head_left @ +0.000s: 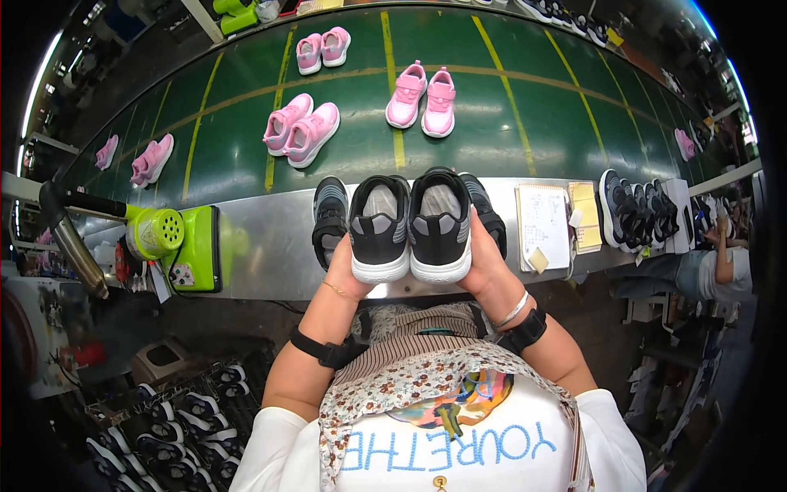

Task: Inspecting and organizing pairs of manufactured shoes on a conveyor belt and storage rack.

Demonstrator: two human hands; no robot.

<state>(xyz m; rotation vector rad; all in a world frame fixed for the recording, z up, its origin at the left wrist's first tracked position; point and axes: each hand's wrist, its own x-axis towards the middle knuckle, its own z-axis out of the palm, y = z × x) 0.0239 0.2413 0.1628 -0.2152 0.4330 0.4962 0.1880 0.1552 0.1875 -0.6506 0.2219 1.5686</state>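
Note:
I hold a pair of black-and-grey sneakers with white soles side by side, heels toward me, above the metal ledge (270, 221). My left hand (348, 277) is closed around the outer side of the left sneaker (378, 238). Around the other side, my right hand (487, 261) grips the right sneaker (440, 238). Most of the fingers are hidden behind the shoes. Just beyond are two more dark shoes, one at the left (329, 215) and one at the right (485, 215), partly covered by the held pair and my hands.
Pink sneakers (311, 131) stand in pairs on the green conveyor belt (459, 49) with yellow lines. A lime-green heat-gun-like tool (156, 232) is at the left. An open notebook (543, 225) and a row of dark shoes (635, 209) lie right. Racked shoes (176, 426) fill the lower left.

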